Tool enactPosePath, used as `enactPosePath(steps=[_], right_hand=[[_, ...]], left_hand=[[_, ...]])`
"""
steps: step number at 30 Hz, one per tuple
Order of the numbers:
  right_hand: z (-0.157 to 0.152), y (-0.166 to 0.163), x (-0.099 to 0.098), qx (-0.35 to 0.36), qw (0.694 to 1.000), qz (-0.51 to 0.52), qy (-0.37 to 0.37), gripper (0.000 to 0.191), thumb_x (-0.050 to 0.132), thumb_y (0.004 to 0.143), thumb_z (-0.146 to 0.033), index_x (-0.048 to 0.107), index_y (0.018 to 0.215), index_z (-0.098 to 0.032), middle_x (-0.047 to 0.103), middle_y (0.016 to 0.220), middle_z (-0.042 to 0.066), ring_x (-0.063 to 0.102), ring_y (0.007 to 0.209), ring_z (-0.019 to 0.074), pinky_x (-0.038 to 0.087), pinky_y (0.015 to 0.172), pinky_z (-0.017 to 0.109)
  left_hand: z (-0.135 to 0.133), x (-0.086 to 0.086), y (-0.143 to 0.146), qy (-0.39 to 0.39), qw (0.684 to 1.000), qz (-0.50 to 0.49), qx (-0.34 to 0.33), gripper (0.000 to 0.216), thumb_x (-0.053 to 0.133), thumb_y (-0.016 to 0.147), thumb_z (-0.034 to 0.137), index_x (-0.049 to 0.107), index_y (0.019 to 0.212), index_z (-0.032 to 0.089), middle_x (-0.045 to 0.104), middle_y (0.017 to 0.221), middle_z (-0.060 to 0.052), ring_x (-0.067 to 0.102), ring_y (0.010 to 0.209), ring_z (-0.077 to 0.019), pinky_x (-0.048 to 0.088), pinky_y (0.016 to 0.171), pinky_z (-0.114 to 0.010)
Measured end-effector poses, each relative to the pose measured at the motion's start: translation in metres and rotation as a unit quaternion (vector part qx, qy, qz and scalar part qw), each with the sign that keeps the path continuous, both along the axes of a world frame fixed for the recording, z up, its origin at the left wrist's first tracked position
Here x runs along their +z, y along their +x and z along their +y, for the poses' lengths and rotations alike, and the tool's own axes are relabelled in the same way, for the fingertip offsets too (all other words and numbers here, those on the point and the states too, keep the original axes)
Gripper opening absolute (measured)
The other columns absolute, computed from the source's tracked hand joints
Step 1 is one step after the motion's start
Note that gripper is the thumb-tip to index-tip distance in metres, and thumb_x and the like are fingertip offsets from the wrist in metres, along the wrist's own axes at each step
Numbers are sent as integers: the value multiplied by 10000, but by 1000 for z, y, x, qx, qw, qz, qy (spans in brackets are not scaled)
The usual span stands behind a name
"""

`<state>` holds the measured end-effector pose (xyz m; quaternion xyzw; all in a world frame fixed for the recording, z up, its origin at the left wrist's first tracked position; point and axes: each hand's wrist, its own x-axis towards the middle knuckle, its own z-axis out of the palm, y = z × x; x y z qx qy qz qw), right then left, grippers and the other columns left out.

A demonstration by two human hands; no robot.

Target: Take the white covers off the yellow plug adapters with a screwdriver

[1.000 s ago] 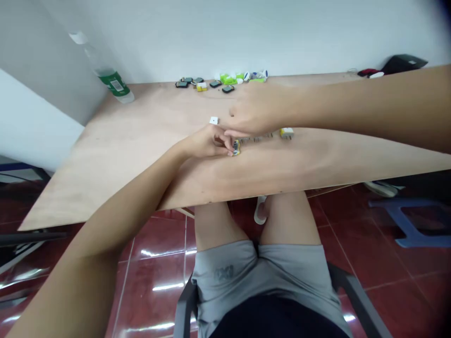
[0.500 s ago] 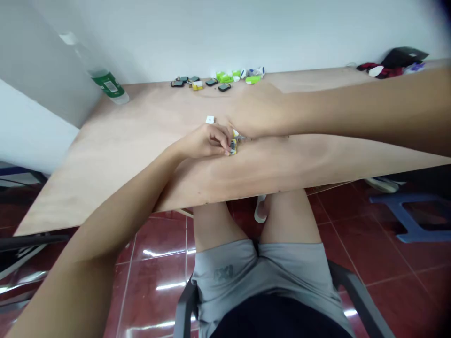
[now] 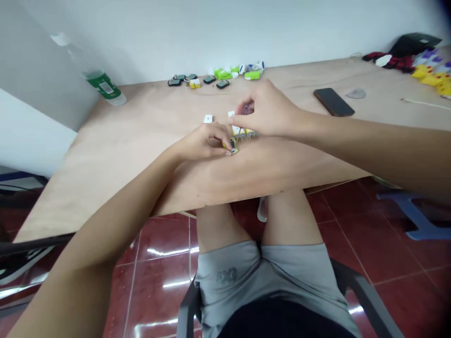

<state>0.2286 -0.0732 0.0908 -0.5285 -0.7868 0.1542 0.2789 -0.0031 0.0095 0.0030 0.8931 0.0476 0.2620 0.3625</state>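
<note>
Between the hands [image 3: 202,143] [image 3: 268,112], a small yellow part [image 3: 230,149]

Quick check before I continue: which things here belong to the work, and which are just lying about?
Work: small yellow-and-dark component pinched by the left hand; yellow-and-white pieces beneath the right hand.
Lying about: black smartphone; clear plastic bottle with green label.

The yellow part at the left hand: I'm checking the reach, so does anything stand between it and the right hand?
Yes, it seems so. The yellow part sits at the left hand's fingertips, and a small row of yellow-and-white pieces with metal pins lies just beyond it, under the right hand, on the plywood tabletop.
</note>
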Motion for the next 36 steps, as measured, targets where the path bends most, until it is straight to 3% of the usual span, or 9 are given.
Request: enactPosePath(steps=[4,9,16,22,27,31,34,36], right_hand=[[-2,6,-13,19,985,173,7,344,772,1035,-270,723,699,-218,665,683,27,539,663,165,363,618,326],[12,9,-30,34,941,336,30,458,728,1120,-526,700,772,-229,633,723,20,519,673,149,366,609,291],[58,10,-58,22,897,439,-40,518,776,1055,-658,638,790,-234,550,668,-28,421,562,116,272,529,273],[58,18,-84,40,847,527,-56,525,823,1012,-676,581,825,-249,535,730,-37,430,617,122,297,584,288],[57,23,-85,84,843,520,-107,570,842,984,-724,583,811,-246,530,751,-35,470,640,138,390,587,283],[52,26,-76,120,819,543,-140,563,827,979,-716,551,822,-252,557,792,-39,570,655,141,484,619,300],[44,28,-66,152,798,552,-187,549,834,997,-699,545,856,-254,555,746,-57,546,609,130,475,619,297],[38,28,-60,167,789,553,-211,559,874,978,-691,549,858,-251,472,684,-82,467,581,124,463,618,286]], left_hand=[[-4,3,1,1,1000,10,8,251,971,960,464,905,972,222,876,1040,-131,825,996,-224,675,967,-349],[-8,7,1,12,1000,21,17,248,965,967,456,913,1006,217,868,1047,-133,816,980,-219,674,963,-342],[-11,5,0,18,999,1,38,202,939,987,414,896,971,218,819,1092,-129,803,985,-207,679,949,-331],[-9,7,-4,23,999,13,38,149,959,958,328,888,1028,218,808,1183,-145,807,1096,-235,685,1037,-363],[-10,15,-9,20,997,55,47,117,919,974,284,884,1050,202,824,1273,-162,826,1150,-241,687,1056,-346],[-14,19,-11,3,995,70,70,112,891,1000,299,879,1035,193,841,1321,-177,833,1071,-226,695,882,-287],[-14,19,-10,9,994,75,74,189,912,1000,382,875,1037,201,850,1179,-145,734,793,-141,588,650,-226],[-14,17,-8,22,994,77,78,268,959,961,448,868,1031,206,821,1033,-102,624,673,-110,509,578,-225]])
